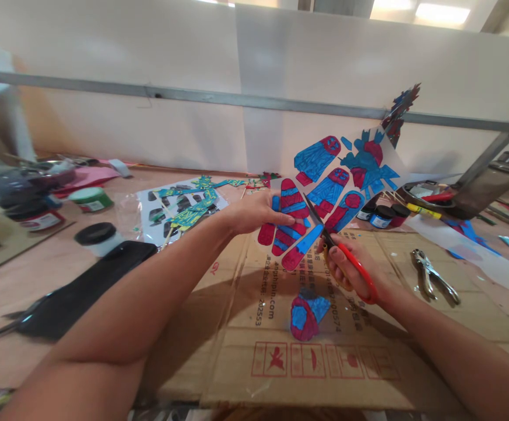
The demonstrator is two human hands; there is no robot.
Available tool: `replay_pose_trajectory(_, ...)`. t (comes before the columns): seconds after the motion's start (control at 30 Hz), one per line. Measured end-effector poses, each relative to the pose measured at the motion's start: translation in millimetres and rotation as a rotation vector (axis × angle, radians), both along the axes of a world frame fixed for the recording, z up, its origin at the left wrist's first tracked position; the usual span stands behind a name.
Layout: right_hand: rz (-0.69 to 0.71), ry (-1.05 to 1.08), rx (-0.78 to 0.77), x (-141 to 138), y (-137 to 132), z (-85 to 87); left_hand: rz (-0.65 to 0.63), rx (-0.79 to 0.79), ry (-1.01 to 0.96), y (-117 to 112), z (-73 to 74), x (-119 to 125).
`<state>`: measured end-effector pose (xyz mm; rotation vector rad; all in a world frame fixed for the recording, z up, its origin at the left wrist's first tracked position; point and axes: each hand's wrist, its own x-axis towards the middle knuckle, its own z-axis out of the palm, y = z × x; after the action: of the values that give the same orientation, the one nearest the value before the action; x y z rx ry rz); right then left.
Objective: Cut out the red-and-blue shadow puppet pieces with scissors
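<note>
My left hand point(258, 211) grips the left edge of a pale, thin sheet point(394, 153) covered with crimson and blue painted shapes. Fingers of that hand curl behind some striped pieces at its lower left. In my right hand point(353, 263) are scissors with red handles point(363, 278). Their dark blades reach up and left across the sheet, between the painted shapes; whether they are cutting cannot be made out. Below the sheet, a loose crimson-and-blue cutout point(305, 320) lies on a flattened cardboard piece point(232, 356) with printed text.
Hole-punch pliers point(433, 278) rest on the cardboard's right. A black pouch point(92, 286) and paint jars point(99, 237) stand left. Behind my left hand lie green-yellow cutout figures point(197, 210). Further right are more jars point(381, 217) and a dark bottle point(495, 181). A white partition point(170, 131) rises behind.
</note>
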<state>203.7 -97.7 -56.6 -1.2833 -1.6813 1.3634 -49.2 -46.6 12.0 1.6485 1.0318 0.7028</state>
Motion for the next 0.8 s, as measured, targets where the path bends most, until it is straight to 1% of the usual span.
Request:
replay_pose_trajectory(0.1, 0.015, 0.003, 0.007, -0.4, -0.1, 1.4, -0.029, -0.035, -0.040, 2.0, -2.5, -1.5)
replay_pose_trajectory(0.2, 0.024, 0.002, 0.020, 0.3, 1.1, -1.3, -0.055, -0.103, -0.168, 4.0, -6.5, -0.6)
replay_pose_trajectory(0.27, 0.020, -0.004, 0.022, 1.2, 2.1, -4.4, -0.023, -0.144, -0.259, 4.8, -9.6, 2.0)
replay_pose_trajectory(0.33, 0.015, -0.005, 0.019, 1.6, 2.3, -6.2, 0.014, -0.176, -0.310, 5.1, -12.6, 5.5)
replay_pose_trajectory(0.4, 0.028, -0.019, 0.026, 1.2, 1.2, -5.2, 0.018, -0.202, -0.325, 4.9, -15.4, 8.9)
replay_pose_trajectory(0.5, 0.079, -0.081, 0.117, -0.2, -1.1, -0.9, 0.001, -0.234, -0.322, 4.2, -19.0, 12.4)
replay_pose_trajectory(0.6, 0.118, -0.090, 0.172, -0.6, -1.0, 0.4, 0.000, -0.262, -0.338, 4.0, -21.7, 14.1)
replay_pose_trajectory(0.73, 0.102, -0.099, 0.197, 0.9, 1.6, -3.7, -0.017, -0.270, -0.366, 4.0, -22.8, 14.7)
replay_pose_trajectory(0.8, 0.094, -0.079, 0.186, 1.3, 1.9, -5.0, -0.018, -0.267, -0.370, 3.9, -22.9, 14.7)
